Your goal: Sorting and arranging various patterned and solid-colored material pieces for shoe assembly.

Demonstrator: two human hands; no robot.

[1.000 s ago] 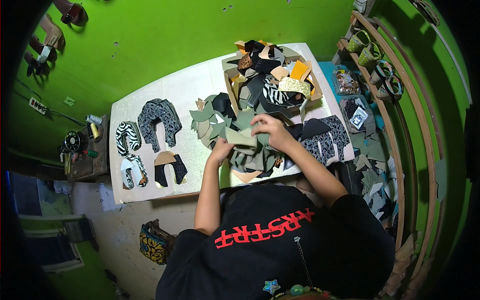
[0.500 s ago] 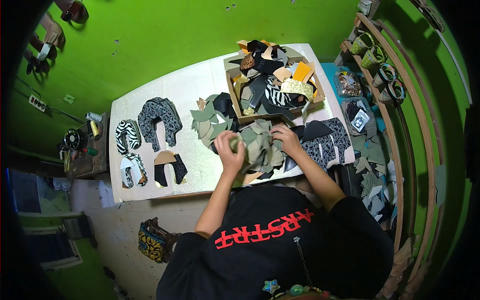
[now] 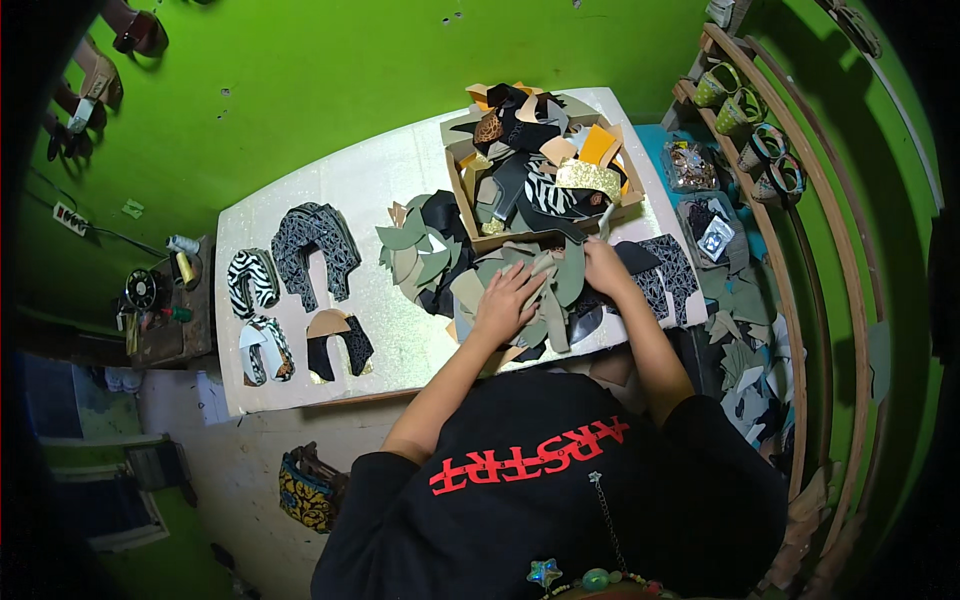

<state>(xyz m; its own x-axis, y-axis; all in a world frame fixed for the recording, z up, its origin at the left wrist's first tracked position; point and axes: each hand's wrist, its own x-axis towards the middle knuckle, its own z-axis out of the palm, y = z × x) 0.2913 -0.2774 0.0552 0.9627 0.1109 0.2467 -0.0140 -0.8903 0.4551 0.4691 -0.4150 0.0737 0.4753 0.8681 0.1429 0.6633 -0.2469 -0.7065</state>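
Note:
My left hand [image 3: 508, 303] lies with its fingers apart on a loose pile of olive-green cut pieces [image 3: 548, 325] near the table's front edge. At the pile's right side, just below the cardboard box [image 3: 490, 240], my right hand [image 3: 603, 270] is closed at the edge of an olive-green cut piece [image 3: 570, 272]; its fingertips are partly hidden. More green pieces [image 3: 405, 255] lie left of the pile, beside black ones [image 3: 445, 215]. Scraps in black, zebra print, gold and orange heap above the box's rim.
Stacks of U-shaped pieces, black-patterned [image 3: 312, 240] and zebra-print [image 3: 252, 280], stand on the white table [image 3: 375, 340] at left. Black-patterned pieces [image 3: 665, 270] lie at right. A wooden rack [image 3: 790, 300] with sandals rises beyond. A small bench with thread spools [image 3: 182, 265] is at far left.
My left hand has moved right and down onto the green pile. My right hand has shifted right and slightly up, toward the box. The green pieces between them have been spread and turned.

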